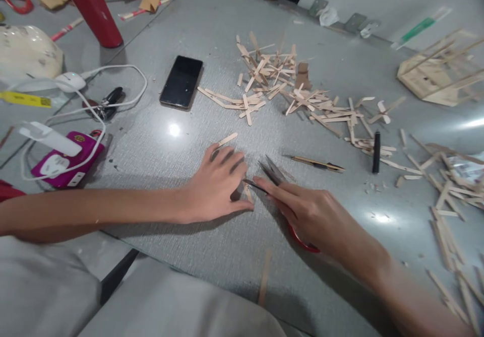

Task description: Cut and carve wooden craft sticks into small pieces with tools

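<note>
My left hand (pixel 215 186) lies palm down on the table, fingers apart and thumb stretched to the right. A wooden craft stick (pixel 228 139) shows just beyond its fingers, and a thin piece of wood (pixel 247 192) shows between thumb and forefinger. My right hand (pixel 302 211) is closed around scissors (pixel 304 241) with a red handle. Their blades point up and left, slightly parted. A slim dark pointed piece (pixel 256 186) also sticks out by the right fingertips; its kind is unclear. Beyond the right hand lies a gold-and-black pen-like tool (pixel 315 163).
Craft sticks lie in a loose pile (pixel 268 67) and along the right side. A phone (pixel 182 82), a black cylindrical piece (pixel 376 153), a purple power strip (pixel 70 160) with white cables and a wooden frame (pixel 427 82) surround the work area. One stick (pixel 264 276) lies near the front edge.
</note>
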Demonstrator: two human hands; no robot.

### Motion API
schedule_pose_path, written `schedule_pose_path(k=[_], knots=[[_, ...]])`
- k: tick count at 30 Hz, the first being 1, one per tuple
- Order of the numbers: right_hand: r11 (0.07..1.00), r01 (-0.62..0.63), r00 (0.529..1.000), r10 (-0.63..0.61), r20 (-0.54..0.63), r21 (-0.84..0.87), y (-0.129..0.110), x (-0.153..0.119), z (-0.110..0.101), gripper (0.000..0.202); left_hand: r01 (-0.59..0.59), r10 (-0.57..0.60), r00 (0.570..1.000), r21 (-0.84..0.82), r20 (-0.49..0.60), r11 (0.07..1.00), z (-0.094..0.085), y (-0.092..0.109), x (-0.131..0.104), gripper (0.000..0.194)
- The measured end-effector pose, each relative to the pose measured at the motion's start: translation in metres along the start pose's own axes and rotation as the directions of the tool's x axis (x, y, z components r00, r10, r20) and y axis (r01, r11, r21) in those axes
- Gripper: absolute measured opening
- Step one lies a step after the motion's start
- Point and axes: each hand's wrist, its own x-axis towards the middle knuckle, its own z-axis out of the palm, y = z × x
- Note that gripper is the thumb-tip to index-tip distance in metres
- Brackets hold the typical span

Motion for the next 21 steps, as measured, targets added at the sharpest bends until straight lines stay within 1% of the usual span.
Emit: schedule_pose_path(k=[2,4,8,11,17,21], knots=[[1.0,0.022,0.999,-0.021,0.047,-0.022,0.001,0.0,0.0,0.056,0.014,-0.014,1.0,-0.014,0.018,1.0,0.0,0.002,0.0,0.058],[0.999,0.03,0.997,-0.028,0.069,-0.041,0.0,0.0,-0.001,0.059,0.028,-0.027,0.999,-0.041,0.031,0.999,-0.002,0.003,0.0,0.055],[0.998,0.008,0.998,-0.004,0.062,-0.058,-0.006,0.004,-0.002,0.061,0.026,-0.025,1.0,-0.066,0.018,0.997,-0.002,0.0,-0.002,0.059],[0.999,-0.002,0.999,0.005,0.046,-0.053,-0.009,0.005,-0.004,0.064,0.014,-0.012,1.0,-0.06,0.025,0.998,-0.001,-0.005,-0.002,0.056],[0.998,0.022,0.996,-0.016,0.09,-0.066,-0.006,0.001,-0.003,0.068,-0.012,0.023,0.983,-0.066,0.181,0.998,-0.006,-0.017,0.005,0.064],[0.995,0.019,0.995,-0.008,0.104,-0.103,-0.006,-0.001,0.0,0.071,-0.04,0.056,0.977,-0.08,0.207,0.996,-0.007,-0.021,0.008,0.065]])
